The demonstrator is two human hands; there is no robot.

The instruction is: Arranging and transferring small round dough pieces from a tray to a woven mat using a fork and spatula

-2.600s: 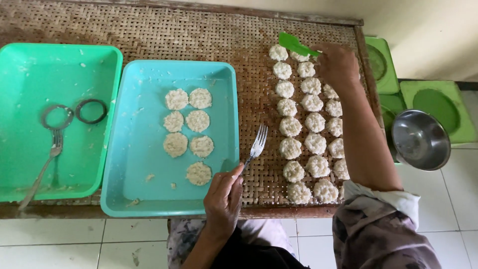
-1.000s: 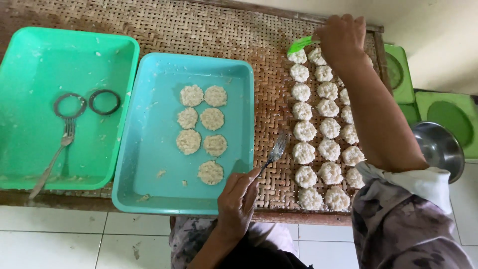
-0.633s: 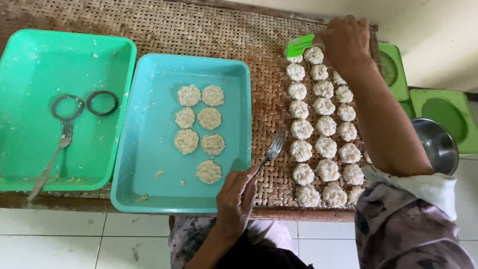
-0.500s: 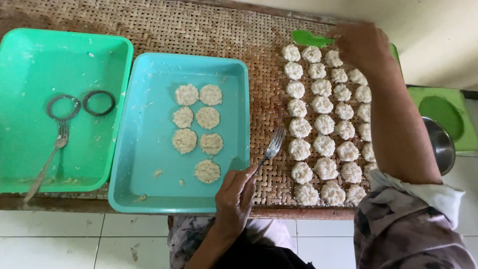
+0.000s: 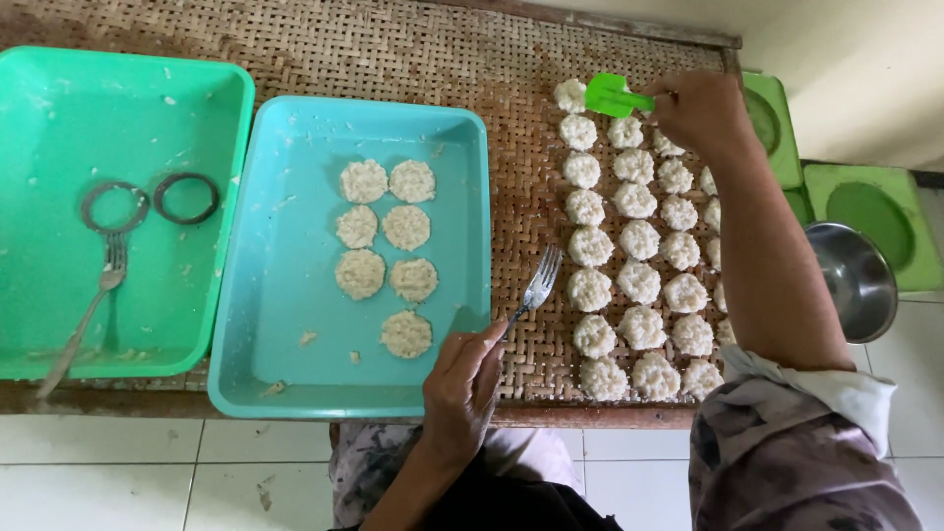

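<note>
- The left hand [image 5: 462, 379] hovers over the near rim of the blue tray [image 5: 285, 374], fingers closed on the handle of a fork [image 5: 536, 287].
- The fork's tines lie out over the woven surface [image 5: 413, 59], in the narrow strip between the blue tray's right wall and the first column of rice balls [image 5: 634, 236].
- That strip is tight: the tines sit just beside the nearest ball, with the tray wall close on the other side.
- The right hand [image 5: 703, 113] is stretched to the far end of the rows, pinching a small green scoop [image 5: 612, 95] that sits over the topmost balls.
- The forearm runs down the right edge of the surface and covers part of the outermost column.
- Seven flattened patties [image 5: 383, 246] lie in two columns mid-tray; the tray's left half is bare.
- Further left, touching the blue tray, a green tray [image 5: 59, 88] holds two metal rings [image 5: 147, 202] and a second fork [image 5: 93, 305].
- Off the right edge stand a steel bowl [image 5: 860, 280] and green lids [image 5: 865, 202].
</note>
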